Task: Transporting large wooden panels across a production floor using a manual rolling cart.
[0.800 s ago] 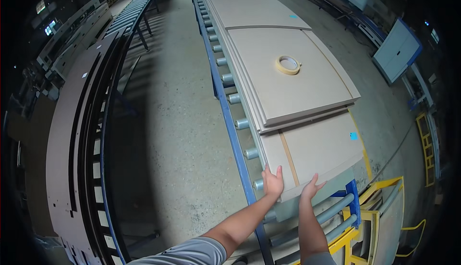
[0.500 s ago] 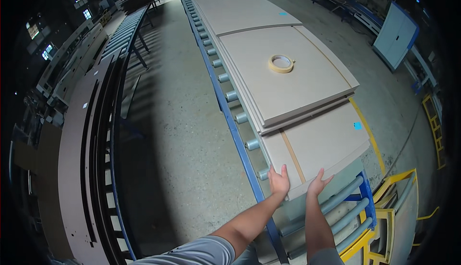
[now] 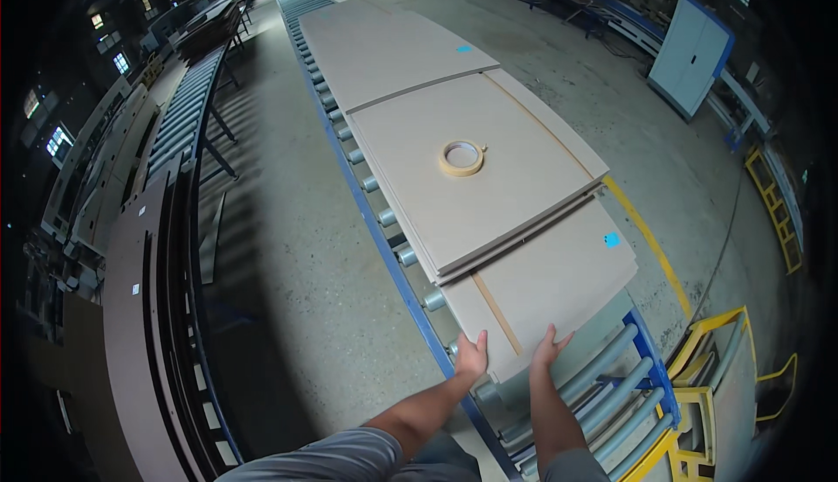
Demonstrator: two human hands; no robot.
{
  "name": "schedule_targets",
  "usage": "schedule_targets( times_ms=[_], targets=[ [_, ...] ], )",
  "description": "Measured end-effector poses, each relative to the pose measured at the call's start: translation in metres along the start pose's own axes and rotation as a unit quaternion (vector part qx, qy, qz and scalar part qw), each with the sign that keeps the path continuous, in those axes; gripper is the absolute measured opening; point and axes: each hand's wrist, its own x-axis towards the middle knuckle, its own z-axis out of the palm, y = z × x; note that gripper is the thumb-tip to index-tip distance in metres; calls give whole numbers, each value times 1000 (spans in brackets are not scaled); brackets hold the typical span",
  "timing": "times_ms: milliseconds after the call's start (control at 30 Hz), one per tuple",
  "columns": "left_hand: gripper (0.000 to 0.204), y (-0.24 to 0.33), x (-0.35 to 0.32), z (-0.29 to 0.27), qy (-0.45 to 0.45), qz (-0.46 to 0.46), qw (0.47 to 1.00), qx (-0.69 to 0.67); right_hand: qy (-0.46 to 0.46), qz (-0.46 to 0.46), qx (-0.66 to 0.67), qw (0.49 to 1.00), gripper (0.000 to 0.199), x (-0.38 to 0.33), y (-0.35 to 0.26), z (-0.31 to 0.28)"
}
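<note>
Both my hands are at the near end of a beige board [image 3: 559, 277] that juts out from under a stack of similar boards [image 3: 489, 159]. My left hand [image 3: 472, 360] is closed on the board's near left corner, thumb on top, its other fingers partly hidden. Against the near edge, farther right, rests my right hand [image 3: 546, 353], its visible fingers spread. The jutting board bears a brown strip [image 3: 496, 312] and a small blue sticker [image 3: 612, 240]. On the stack lies a roll of masking tape [image 3: 461, 158].
The boards lie on a roller conveyor with a blue side rail [image 3: 384, 259]. Bare rollers [image 3: 602, 368] and a yellow frame [image 3: 694, 395] are at the near right. Long brown panels [image 3: 131, 307] rest on another conveyor at left. A pale cabinet [image 3: 690, 54] stands at far right.
The whole view has shifted, so boards and tape roll appear lower and farther left. Both hands stay at the board's near end. Its near edge looks less stepped than before.
</note>
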Motion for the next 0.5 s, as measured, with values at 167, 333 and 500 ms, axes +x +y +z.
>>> schedule_targets(
  times_ms=[167,333,500],
  targets=[
    [62,6,76,-57,-119,19,990,71,41,151,-62,986,81,-22,-67,74],
    [74,-1,152,-120,-404,-26,914,-1,84,5,-178,980,85,-17,-79,131],
    [64,65,261,-219,-327,-114,932,-110,78,110,-70,988,81,-26,-116,180]
  ],
)
